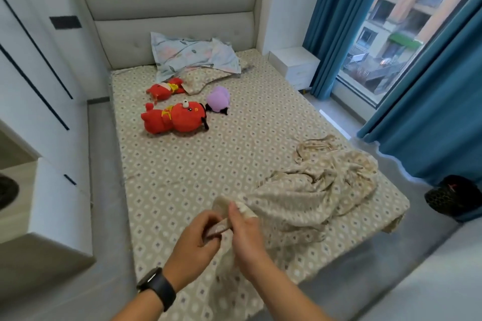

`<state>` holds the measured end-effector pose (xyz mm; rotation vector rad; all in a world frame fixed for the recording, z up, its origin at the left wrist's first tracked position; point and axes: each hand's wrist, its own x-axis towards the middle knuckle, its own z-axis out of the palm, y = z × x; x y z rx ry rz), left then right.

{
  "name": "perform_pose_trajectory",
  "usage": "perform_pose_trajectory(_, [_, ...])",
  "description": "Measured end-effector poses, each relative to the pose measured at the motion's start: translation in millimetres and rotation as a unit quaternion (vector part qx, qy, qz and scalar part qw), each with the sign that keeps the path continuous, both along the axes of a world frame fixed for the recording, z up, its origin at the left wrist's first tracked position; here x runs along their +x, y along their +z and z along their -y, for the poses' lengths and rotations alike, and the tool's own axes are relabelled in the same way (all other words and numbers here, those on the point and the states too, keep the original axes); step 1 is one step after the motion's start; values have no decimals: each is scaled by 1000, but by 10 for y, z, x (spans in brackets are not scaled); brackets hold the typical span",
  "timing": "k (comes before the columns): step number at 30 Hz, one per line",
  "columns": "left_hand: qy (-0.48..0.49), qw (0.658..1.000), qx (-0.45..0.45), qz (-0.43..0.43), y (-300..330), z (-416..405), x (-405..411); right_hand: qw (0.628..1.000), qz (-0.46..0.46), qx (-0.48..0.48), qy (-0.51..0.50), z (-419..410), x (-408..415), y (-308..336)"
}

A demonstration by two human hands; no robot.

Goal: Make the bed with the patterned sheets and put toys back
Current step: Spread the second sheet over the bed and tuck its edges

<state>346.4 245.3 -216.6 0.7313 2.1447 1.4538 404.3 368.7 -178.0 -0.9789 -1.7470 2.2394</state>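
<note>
A bed [208, 159] is covered by a beige fitted sheet with a diamond pattern. A loose sheet of the same pattern [318, 187] lies crumpled at the bed's near right corner. My left hand [195, 240] and my right hand [247, 232] both grip one edge of that loose sheet above the foot of the bed. Two red plush toys lie near the head, a large one [174, 118] and a small one [163, 88]. A purple plush toy [218, 98] sits beside them. A floral pillow [193, 53] leans on the grey headboard [167, 8].
White wardrobe doors [34, 73] and a white cabinet [47, 211] stand along the left of the bed. A white nightstand [294, 65] is at the far right, by blue curtains [433, 112] and a window. A dark object [453, 195] lies on the floor at right.
</note>
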Motion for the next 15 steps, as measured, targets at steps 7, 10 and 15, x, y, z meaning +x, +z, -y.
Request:
perform_pose_trajectory(7, [193,981,-12,-6,47,-313,-338,997,-44,58,39,337,-82,367])
perform_pose_trajectory(10, [143,989,-39,9,-57,-506,-584,996,-85,41,-11,217,-139,525])
perform_pose_trajectory(15, [54,993,-89,58,-430,-718,-971,985,-98,74,-123,316,-314,586])
